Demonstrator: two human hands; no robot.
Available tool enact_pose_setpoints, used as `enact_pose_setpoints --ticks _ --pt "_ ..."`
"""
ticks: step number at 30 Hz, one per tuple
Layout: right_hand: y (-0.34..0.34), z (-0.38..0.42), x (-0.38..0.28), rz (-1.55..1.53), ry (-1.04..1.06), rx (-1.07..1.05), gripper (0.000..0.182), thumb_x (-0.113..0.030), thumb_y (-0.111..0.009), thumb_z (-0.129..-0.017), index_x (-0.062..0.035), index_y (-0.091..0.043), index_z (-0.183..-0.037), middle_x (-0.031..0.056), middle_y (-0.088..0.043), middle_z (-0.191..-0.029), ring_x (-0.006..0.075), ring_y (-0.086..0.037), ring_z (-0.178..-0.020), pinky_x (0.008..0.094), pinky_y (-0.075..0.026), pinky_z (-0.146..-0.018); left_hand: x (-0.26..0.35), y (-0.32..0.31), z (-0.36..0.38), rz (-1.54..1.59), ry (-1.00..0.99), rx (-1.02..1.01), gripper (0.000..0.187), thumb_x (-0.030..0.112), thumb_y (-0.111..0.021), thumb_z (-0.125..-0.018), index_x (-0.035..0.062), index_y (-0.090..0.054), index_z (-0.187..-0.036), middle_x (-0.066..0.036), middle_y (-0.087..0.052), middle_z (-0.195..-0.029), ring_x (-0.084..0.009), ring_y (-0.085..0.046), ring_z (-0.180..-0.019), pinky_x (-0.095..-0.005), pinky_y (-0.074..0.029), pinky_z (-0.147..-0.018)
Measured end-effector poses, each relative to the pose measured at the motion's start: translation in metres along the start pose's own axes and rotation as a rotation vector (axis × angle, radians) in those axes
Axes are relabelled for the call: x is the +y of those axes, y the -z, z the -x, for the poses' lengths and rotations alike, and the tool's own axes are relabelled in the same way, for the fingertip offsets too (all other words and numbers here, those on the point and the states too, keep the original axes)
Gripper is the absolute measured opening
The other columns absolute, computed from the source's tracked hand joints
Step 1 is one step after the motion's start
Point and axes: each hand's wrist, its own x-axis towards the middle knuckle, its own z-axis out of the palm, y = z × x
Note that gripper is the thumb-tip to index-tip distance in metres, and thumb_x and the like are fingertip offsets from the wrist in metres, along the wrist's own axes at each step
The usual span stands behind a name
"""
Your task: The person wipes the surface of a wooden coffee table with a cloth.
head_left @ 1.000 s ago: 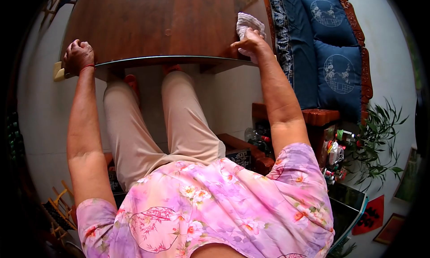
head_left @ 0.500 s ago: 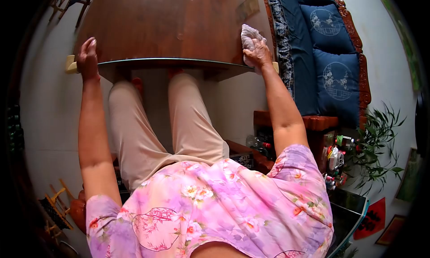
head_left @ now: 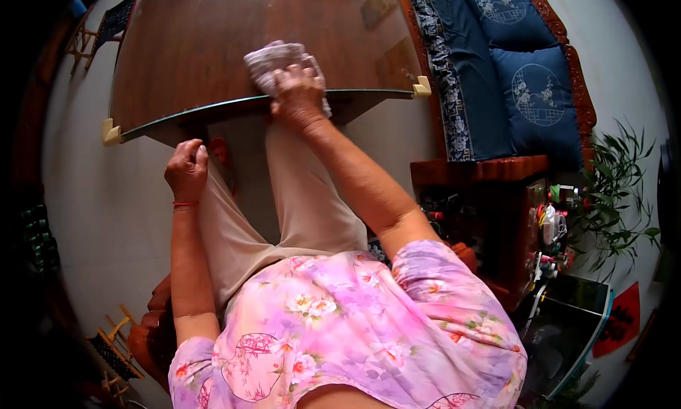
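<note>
My right hand (head_left: 296, 97) grips a pale, striped cloth (head_left: 273, 60) and presses it on the near edge of the glass-topped brown table (head_left: 206, 47). Part of the cloth hangs past the edge beside my fingers. My left hand (head_left: 187, 169) is curled closed above my left knee, short of the table, and nothing shows in it. A red band circles that wrist.
Cream corner guards (head_left: 111, 132) cap the table's near corners. To the right stands a carved wooden sofa with blue cushions (head_left: 537, 97). A leafy plant (head_left: 621, 189) and a side cabinet (head_left: 514, 217) holding small items are close on my right.
My right hand has slid the cloth left from the table's right corner to the middle of the near edge. My left hand has moved off the left corner, down and toward me.
</note>
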Motion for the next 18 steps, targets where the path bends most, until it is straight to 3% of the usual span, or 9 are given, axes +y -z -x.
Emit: enact_pose_setpoints --ticks 3,7,12,14,18 --pt "0.003 0.003 -0.007 -0.082 0.022 0.019 0.053 -0.019 -0.072 -0.06 -0.014 -0.059 -0.11 0.0107 -0.055 -0.112 0.0301 -0.053 -0.102 0.0451 -0.043 -0.084 0.0 -0.004 0.002 -0.083 -0.003 -0.043 0.009 0.016 -0.061 -0.082 0.0135 -0.066 -0.089 -0.003 -0.066 -0.09 -0.0251 -0.065 -0.076 -0.0337 -0.052 -0.067" --pt "0.008 0.024 0.047 -0.015 0.044 0.087 0.05 -0.009 -0.063 -0.066 -0.0153 -0.06 -0.116 0.0128 -0.056 -0.122 0.0316 -0.054 -0.109 0.0483 -0.041 -0.091 -0.007 -0.003 0.006 -0.083 0.027 0.011 0.009 0.017 -0.061 -0.082 0.0128 -0.066 -0.089 -0.004 -0.066 -0.089 -0.0255 -0.064 -0.076 -0.0334 -0.051 -0.067" --pt "0.022 0.053 0.153 0.264 -0.154 0.042 0.06 -0.008 -0.061 -0.065 -0.0143 -0.055 -0.124 0.0111 -0.053 -0.125 0.0303 -0.053 -0.109 0.044 -0.042 -0.094 -0.005 0.0 0.004 -0.096 0.058 -0.004 0.009 0.018 -0.061 -0.083 0.013 -0.066 -0.089 -0.004 -0.066 -0.088 -0.0253 -0.064 -0.076 -0.0327 -0.051 -0.066" --pt "0.04 0.057 0.18 0.288 -0.339 -0.109 0.064 -0.015 -0.062 -0.068 -0.0145 -0.048 -0.13 0.0116 -0.049 -0.129 0.0337 -0.051 -0.111 0.044 -0.042 -0.096 -0.006 -0.001 0.002 -0.105 0.046 -0.007 0.01 0.019 -0.061 -0.083 0.0132 -0.067 -0.089 -0.004 -0.066 -0.088 -0.0251 -0.065 -0.075 -0.0324 -0.051 -0.066" --pt "0.039 0.058 0.204 0.184 -0.527 -0.074 0.066 -0.02 -0.061 -0.067 -0.0134 -0.045 -0.131 0.0135 -0.045 -0.131 0.0381 -0.047 -0.116 0.0479 -0.042 -0.096 -0.008 -0.006 -0.001 -0.108 0.024 -0.014 0.011 0.021 -0.061 -0.081 0.0143 -0.067 -0.088 -0.003 -0.066 -0.089 -0.0253 -0.064 -0.077 -0.0336 -0.051 -0.067"
